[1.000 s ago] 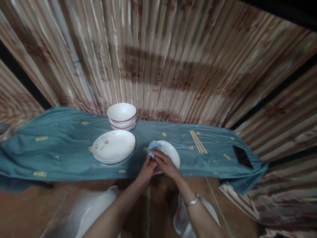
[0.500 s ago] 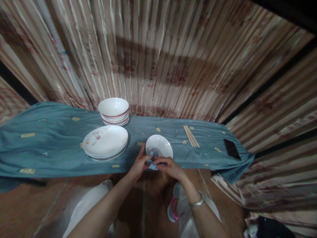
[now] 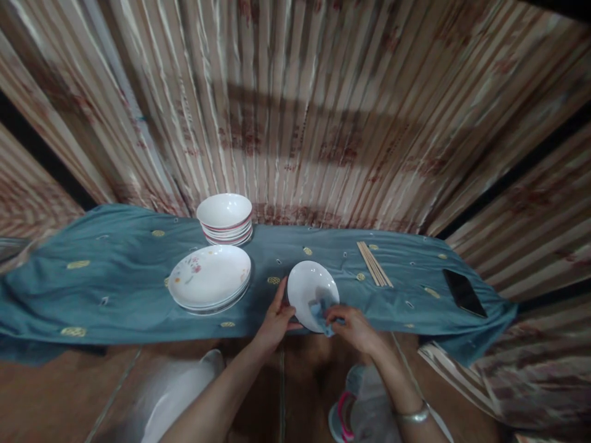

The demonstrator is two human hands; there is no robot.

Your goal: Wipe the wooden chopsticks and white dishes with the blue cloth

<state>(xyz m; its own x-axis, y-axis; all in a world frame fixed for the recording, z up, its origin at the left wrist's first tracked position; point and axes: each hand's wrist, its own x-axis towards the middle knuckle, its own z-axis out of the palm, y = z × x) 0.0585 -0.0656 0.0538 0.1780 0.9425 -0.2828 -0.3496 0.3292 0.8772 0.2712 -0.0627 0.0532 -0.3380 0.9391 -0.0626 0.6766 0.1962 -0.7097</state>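
Note:
A round white plate (image 3: 310, 284) is tilted near the front edge of the cloth-covered table. My left hand (image 3: 277, 320) grips its left rim, thumb on the near side and fingers round the outside. In my right hand (image 3: 353, 326) a crumpled blue cloth (image 3: 319, 312) is pinched, pressed against the lower right of the plate's face. To the left lies a stack of oval plates (image 3: 210, 277) with a flower pattern on the top one. Behind that stack stands a pile of white bowls (image 3: 225, 212) with red-edged rims.
Several wooden chopsticks (image 3: 375, 264) lie right of the plate. Farther right, a black phone (image 3: 464, 292) rests on the blue-green tablecloth (image 3: 129, 277). A pleated curtain (image 3: 295, 123) hangs along the table's back edge.
My right hand has moved the cloth from the plate's lower left to its lower right. My left thumb has come off the cloth onto the rim. The whole view has shifted slightly.

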